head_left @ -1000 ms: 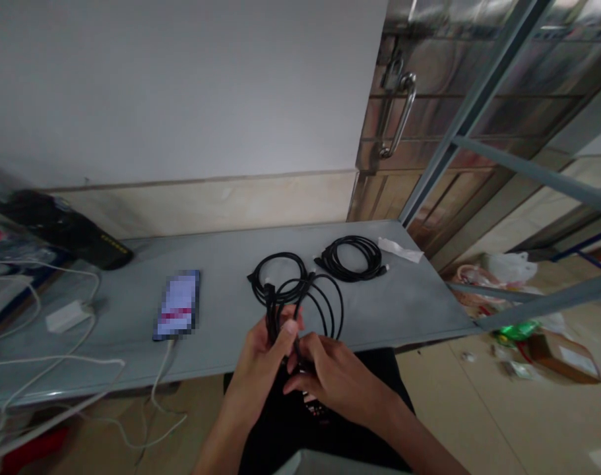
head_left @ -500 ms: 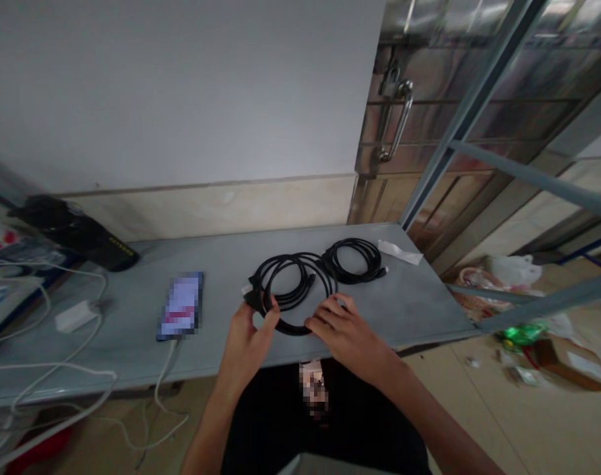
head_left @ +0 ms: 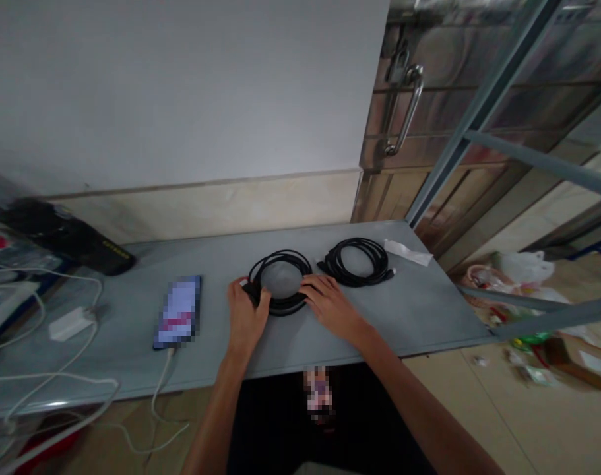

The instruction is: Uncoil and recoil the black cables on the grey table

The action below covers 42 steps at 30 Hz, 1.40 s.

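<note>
A coiled black cable (head_left: 280,277) lies on the grey table (head_left: 404,310) in front of me. My left hand (head_left: 245,310) grips the coil's left side, fingers curled round the strands and a plug end. On the coil's right side rests my right hand (head_left: 327,303), its fingers stretched flat over the strands. A second coiled black cable (head_left: 358,262) lies just to the right, untouched.
A phone (head_left: 177,311) on a white charging lead lies left of my hands. Further left are a white adapter (head_left: 72,322), loose white cables and a black device (head_left: 57,234). A white packet (head_left: 408,252) sits behind the second coil. Metal door and shelf frame stand right.
A second ago both hands held the cable up near my lap; they have carried it forward and laid it flat on the table, stacked on the coil that lay there.
</note>
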Each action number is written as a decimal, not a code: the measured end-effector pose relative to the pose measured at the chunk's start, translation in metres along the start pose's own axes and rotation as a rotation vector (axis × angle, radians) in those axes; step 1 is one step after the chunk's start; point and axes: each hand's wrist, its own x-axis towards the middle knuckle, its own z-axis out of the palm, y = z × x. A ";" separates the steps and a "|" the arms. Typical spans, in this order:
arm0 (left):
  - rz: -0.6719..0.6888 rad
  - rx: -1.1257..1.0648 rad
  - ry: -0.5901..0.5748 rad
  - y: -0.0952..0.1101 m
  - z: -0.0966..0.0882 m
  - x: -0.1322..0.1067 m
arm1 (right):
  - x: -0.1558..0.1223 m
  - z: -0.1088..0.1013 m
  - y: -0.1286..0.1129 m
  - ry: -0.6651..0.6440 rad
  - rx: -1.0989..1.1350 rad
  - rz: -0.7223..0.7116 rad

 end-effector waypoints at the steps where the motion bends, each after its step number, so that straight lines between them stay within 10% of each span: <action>1: -0.002 -0.005 0.007 -0.002 0.000 -0.002 | -0.001 0.000 0.000 0.009 0.028 0.013; 10: 0.233 0.014 -0.011 0.014 -0.010 -0.004 | 0.001 0.000 0.003 0.118 0.222 0.108; 18: 0.526 0.051 -0.399 0.021 -0.005 -0.016 | -0.001 0.003 0.008 0.158 0.271 0.156; 42: 0.556 0.051 -0.025 0.027 -0.014 -0.019 | -0.072 -0.039 0.067 0.156 -0.335 0.299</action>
